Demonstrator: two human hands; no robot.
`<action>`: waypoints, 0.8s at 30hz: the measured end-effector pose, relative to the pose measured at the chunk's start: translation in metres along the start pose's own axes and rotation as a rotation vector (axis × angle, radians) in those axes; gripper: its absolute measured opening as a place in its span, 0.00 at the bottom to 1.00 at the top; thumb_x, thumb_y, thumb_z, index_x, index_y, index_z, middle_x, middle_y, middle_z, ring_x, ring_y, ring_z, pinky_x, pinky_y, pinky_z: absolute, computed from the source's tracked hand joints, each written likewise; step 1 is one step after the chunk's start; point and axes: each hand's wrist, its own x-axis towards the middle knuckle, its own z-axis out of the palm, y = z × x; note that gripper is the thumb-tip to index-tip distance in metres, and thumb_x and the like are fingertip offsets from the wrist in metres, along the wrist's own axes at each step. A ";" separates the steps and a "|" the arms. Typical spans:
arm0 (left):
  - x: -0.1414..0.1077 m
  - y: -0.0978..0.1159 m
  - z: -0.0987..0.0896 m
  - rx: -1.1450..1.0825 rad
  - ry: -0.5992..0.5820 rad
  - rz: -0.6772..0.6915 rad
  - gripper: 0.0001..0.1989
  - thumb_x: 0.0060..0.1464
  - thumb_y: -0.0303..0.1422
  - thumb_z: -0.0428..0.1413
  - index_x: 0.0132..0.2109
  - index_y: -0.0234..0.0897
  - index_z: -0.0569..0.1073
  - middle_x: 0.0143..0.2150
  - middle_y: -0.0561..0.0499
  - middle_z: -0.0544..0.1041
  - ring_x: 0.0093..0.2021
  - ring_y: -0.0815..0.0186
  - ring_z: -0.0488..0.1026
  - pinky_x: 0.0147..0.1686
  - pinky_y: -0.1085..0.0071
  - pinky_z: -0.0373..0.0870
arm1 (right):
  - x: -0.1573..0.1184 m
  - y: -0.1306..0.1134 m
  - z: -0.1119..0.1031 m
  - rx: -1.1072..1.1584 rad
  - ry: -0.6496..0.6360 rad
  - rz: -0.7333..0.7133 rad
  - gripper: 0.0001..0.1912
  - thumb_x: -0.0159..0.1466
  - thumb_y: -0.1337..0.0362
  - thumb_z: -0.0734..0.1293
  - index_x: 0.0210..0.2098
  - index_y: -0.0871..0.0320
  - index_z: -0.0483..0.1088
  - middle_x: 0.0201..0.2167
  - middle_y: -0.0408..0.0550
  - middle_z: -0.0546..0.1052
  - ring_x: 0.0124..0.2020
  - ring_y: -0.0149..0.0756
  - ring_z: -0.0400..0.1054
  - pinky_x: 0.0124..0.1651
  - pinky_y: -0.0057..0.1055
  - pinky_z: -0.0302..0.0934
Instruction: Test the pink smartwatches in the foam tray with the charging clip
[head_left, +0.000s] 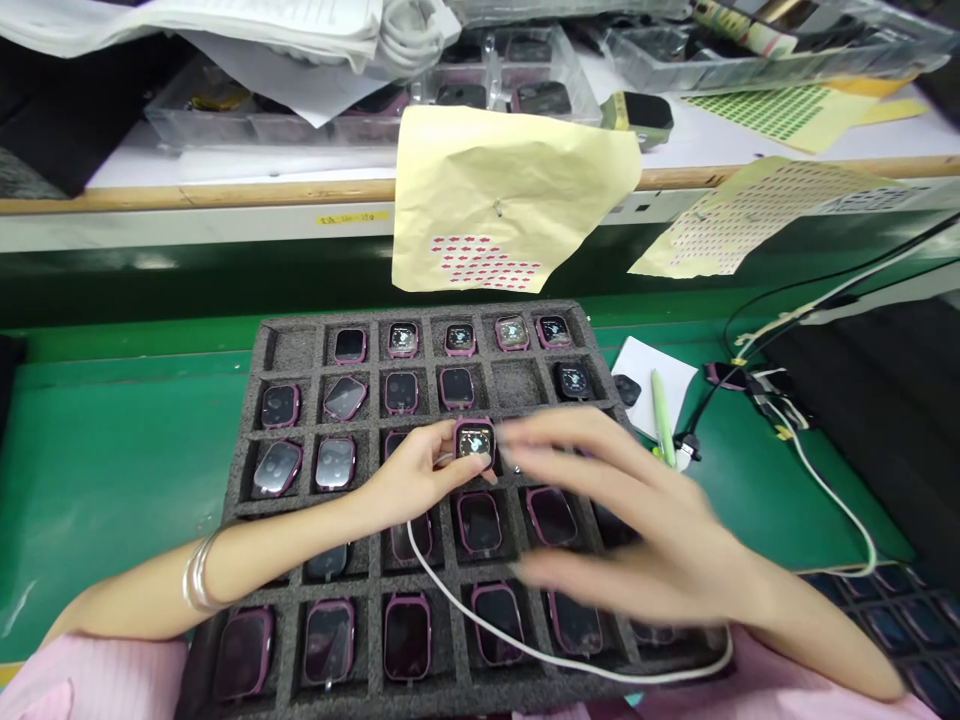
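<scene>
My left hand (420,470) is closed on a smartwatch (475,441) with a purple frame and a lit dial, held above the foam tray. A white cable (480,622) runs from under this hand across the tray; its end behind the watch is hidden. My right hand (637,510), blurred, hovers just right of the watch with its fingers spread and nothing visible in them. Below both hands lies the dark grey foam tray (291,350), its compartments holding several strapless watches, such as a dark-screened watch (407,637). A few watches in the back row show lit dials.
A yellow sticker sheet (517,190) hangs from the shelf edge (285,195) behind the tray. Right of the tray lie a white paper (637,360), a green pen (662,415) and several cables (817,480). Another tray (885,610) shows at the lower right.
</scene>
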 end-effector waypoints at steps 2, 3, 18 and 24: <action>-0.001 -0.003 0.001 0.054 0.001 0.018 0.17 0.59 0.41 0.55 0.49 0.32 0.69 0.42 0.45 0.77 0.44 0.60 0.74 0.46 0.65 0.69 | 0.010 0.011 0.017 -0.110 0.009 -0.021 0.28 0.65 0.56 0.67 0.61 0.61 0.60 0.56 0.62 0.68 0.56 0.55 0.64 0.52 0.51 0.67; -0.001 -0.004 0.001 0.092 -0.003 0.022 0.18 0.59 0.40 0.54 0.51 0.33 0.68 0.44 0.46 0.76 0.45 0.60 0.73 0.46 0.65 0.69 | 0.013 0.016 0.024 -0.170 0.009 -0.043 0.25 0.67 0.60 0.65 0.59 0.65 0.61 0.53 0.64 0.70 0.53 0.55 0.66 0.49 0.51 0.67; -0.031 0.011 -0.025 -0.021 -0.033 -0.209 0.17 0.55 0.38 0.59 0.47 0.34 0.67 0.41 0.51 0.72 0.26 0.75 0.61 0.26 0.75 0.59 | 0.032 0.092 0.001 -0.247 -0.069 0.080 0.22 0.64 0.60 0.69 0.55 0.62 0.66 0.51 0.58 0.71 0.52 0.52 0.62 0.54 0.48 0.60; -0.027 0.008 -0.025 -0.034 -0.043 -0.215 0.20 0.53 0.38 0.60 0.48 0.33 0.65 0.41 0.50 0.72 0.21 0.78 0.58 0.16 0.79 0.53 | 0.079 0.065 0.018 -0.388 -0.220 -0.014 0.16 0.61 0.63 0.72 0.46 0.65 0.72 0.45 0.58 0.73 0.46 0.51 0.66 0.47 0.44 0.63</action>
